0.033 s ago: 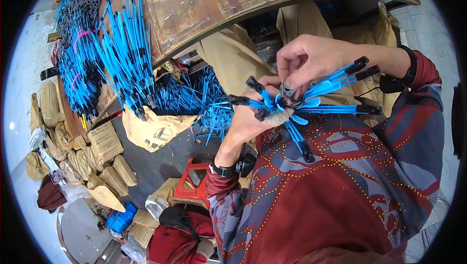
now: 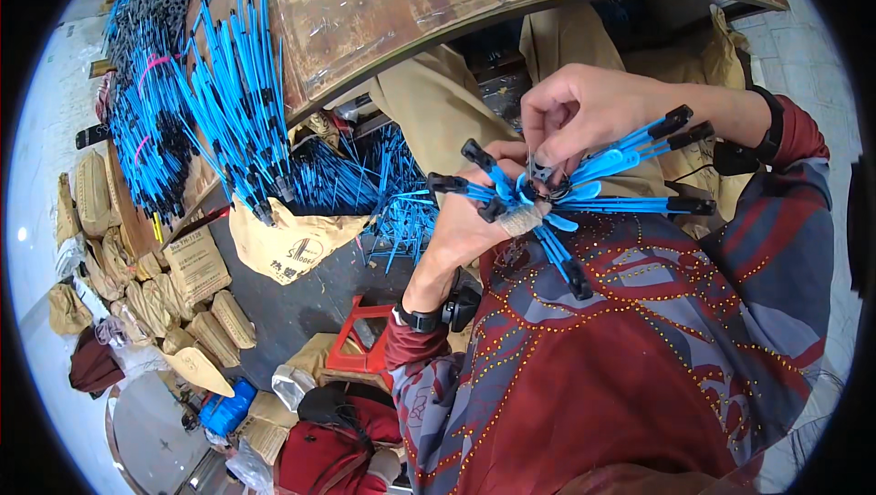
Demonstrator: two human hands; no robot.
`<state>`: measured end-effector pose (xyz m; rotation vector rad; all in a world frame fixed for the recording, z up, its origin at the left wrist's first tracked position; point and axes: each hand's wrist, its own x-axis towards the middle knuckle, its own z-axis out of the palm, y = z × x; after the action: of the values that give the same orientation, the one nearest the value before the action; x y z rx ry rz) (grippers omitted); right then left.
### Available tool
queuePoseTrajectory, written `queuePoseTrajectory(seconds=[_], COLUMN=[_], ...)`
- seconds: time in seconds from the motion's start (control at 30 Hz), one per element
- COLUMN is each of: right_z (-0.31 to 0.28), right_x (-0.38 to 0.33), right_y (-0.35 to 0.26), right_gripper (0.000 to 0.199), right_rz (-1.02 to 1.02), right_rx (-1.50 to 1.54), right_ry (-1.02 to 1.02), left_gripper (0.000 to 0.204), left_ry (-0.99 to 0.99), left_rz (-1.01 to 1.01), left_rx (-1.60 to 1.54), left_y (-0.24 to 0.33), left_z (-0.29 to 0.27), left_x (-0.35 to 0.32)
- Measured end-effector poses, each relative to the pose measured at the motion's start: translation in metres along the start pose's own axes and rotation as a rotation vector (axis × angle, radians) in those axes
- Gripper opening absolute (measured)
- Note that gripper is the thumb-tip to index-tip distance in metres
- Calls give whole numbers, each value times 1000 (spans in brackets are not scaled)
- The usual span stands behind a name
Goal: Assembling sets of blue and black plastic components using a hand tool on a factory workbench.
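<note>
My left hand (image 2: 470,226) grips a bunch of blue plastic rods with black tips (image 2: 620,206), which fan out like spokes to the left, right and downward. A strip of tape wraps the thumb. My right hand (image 2: 584,112) comes from the upper right and pinches a small dark metal piece (image 2: 545,176) at the hub where the rods meet. Two of the rods pass under its fingers toward the right. Both hands are held above my lap, over a red patterned garment.
A worn wooden bench top (image 2: 438,2) runs across the top, with stacks of blue rods (image 2: 228,121) on its left part. More loose rods (image 2: 365,189) lie below its edge. A red stool (image 2: 360,340), paper packages (image 2: 192,262) and a blue container (image 2: 224,408) are on the floor.
</note>
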<state>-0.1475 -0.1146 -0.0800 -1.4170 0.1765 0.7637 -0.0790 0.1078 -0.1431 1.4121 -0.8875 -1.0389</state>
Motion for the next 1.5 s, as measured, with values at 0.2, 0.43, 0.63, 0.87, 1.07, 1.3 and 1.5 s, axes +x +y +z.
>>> queuePoseTrajectory(seconds=[0.2,0.43,0.63,0.87,1.07,1.3,1.5], right_z=[3,8,11,6,2,1,-14], right_x=[1,-2,-4,-8,-4,8,42], right_y=[2,2,5,9,11,12,-12], right_gripper=[21,18,17,15,15,15,30], right_rz=[14,-43,-49,-97,-234,-335,53], right_rx=[231,27,46,5,-26,-166,469], right_ry=[88,101,105,50,-39,-129,-424], left_gripper=[24,24,29,29,28,28,29], left_ry=[-5,-11,54,75,117,150,383], left_rz=[35,47,57,17,-92,106,101], left_rx=[-70,-57,-28,-47,-74,85,-75], left_y=[-1,-3,-2,3,14,-3,-12], left_z=[0,-1,3,10,12,9,5], left_x=[0,-4,-8,-8,-10,-22,-38])
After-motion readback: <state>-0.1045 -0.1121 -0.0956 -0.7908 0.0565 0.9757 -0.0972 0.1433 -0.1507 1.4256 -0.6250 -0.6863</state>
